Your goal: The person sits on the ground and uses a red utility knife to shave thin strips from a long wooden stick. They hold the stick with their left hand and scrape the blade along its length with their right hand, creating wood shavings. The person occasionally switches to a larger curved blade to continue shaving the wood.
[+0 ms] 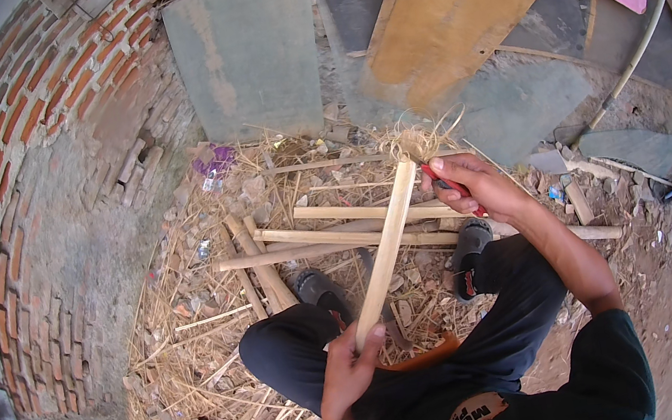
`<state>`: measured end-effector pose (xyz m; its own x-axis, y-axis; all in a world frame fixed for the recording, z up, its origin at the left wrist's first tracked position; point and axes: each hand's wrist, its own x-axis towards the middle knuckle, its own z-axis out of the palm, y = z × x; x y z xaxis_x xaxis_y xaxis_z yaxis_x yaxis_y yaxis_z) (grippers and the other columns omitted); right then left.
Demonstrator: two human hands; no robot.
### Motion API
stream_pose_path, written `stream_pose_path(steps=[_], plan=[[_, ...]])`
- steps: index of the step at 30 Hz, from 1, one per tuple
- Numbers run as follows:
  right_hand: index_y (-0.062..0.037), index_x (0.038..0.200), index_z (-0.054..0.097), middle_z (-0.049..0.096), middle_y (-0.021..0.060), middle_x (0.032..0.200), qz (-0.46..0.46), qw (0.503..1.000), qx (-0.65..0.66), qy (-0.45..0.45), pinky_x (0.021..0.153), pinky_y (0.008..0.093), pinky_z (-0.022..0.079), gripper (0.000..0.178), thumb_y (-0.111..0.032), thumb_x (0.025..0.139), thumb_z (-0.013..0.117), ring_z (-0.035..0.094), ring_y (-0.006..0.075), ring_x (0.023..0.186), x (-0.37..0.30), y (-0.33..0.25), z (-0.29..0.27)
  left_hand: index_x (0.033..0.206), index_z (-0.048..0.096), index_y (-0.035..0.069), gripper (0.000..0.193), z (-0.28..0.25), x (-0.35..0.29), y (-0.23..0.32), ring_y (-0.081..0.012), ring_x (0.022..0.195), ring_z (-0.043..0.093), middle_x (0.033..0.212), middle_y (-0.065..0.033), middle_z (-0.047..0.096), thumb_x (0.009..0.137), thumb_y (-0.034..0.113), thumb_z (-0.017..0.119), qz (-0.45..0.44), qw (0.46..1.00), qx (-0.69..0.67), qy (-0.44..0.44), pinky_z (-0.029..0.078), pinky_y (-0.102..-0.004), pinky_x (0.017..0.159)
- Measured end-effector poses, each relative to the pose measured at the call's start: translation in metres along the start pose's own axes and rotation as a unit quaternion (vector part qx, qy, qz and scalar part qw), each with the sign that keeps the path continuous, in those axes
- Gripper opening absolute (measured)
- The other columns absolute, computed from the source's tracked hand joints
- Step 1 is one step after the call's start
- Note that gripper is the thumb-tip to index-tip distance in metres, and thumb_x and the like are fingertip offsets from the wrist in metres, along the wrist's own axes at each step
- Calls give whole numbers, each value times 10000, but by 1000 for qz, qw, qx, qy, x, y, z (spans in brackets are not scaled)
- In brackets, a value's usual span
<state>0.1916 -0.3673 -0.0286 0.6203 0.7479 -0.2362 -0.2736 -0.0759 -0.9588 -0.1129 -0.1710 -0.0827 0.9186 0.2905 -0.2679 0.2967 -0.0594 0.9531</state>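
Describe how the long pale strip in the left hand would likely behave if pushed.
The pale strip is probably stiff, as it runs straight beyond the left hand without sagging. It looks fairly light, being slim for its length. Its flat face suggests sliding rather than rolling.

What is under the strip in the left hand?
Below the strip, sticks and littered ground show on either side; whatever lies directly beneath it is covered.

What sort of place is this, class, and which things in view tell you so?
Probably a rough outdoor yard corner used for handwork: a worn brick wall runs along the left, old boards lean at the back, and straw-like scraps litter the dirt ground.
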Motion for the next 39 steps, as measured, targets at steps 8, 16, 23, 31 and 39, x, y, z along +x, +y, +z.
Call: stream_pose_path(steps=[8, 16, 23, 31, 39], plan=[[-48, 1090, 721, 522, -33, 733, -15, 992, -117, -43, 565, 273, 378, 442, -472, 1133, 603, 446, 77, 625, 2, 13, -8, 1134, 734, -18, 287, 5, 4, 17, -191, 564, 589, 648, -125, 617, 1088, 264, 709, 30, 986, 143, 85, 464, -369, 589], [-44, 1100, 706, 731, 190, 950, -206, 842, -497, -39, 719, 504, 574, 320, -321, 966, 795, 731, 438, 814, -11, 15, 24, 1087, 719, -35, 370, 3, 10, 5, -481, 726, 702, 747, -260, 693, 1072, 333, 696, 30, 934, 308, 181, 540, -549, 694], [-54, 1464, 560, 683, 126, 1220, -240, 712, -648, 125, 648, 477, 624, 625, -295, 942, 807, 755, 379, 769, 2, 24, 49, 996, 678, -16, 379, 20, 10, -3, -517, 805, 719, 818, -284, 725, 1071, 355, 690, 29, 929, 335, 152, 552, -599, 744], [42, 1335, 535, 741, 272, 1012, -170, 718, -654, 171, 658, 548, 611, 535, -346, 1028, 737, 749, 472, 775, 29, 49, 12, 972, 667, 5, 374, 24, 2, 0, -519, 808, 722, 829, -284, 735, 1071, 366, 684, 7, 929, 348, 125, 556, -607, 757], [26, 1221, 623, 733, 289, 825, -100, 763, -620, 152, 711, 578, 594, 417, -348, 1056, 705, 738, 501, 800, 22, 45, 15, 969, 667, 16, 360, 25, 1, -2, -518, 795, 723, 837, -279, 740, 1064, 363, 691, 7, 924, 360, 125, 558, -610, 747]])
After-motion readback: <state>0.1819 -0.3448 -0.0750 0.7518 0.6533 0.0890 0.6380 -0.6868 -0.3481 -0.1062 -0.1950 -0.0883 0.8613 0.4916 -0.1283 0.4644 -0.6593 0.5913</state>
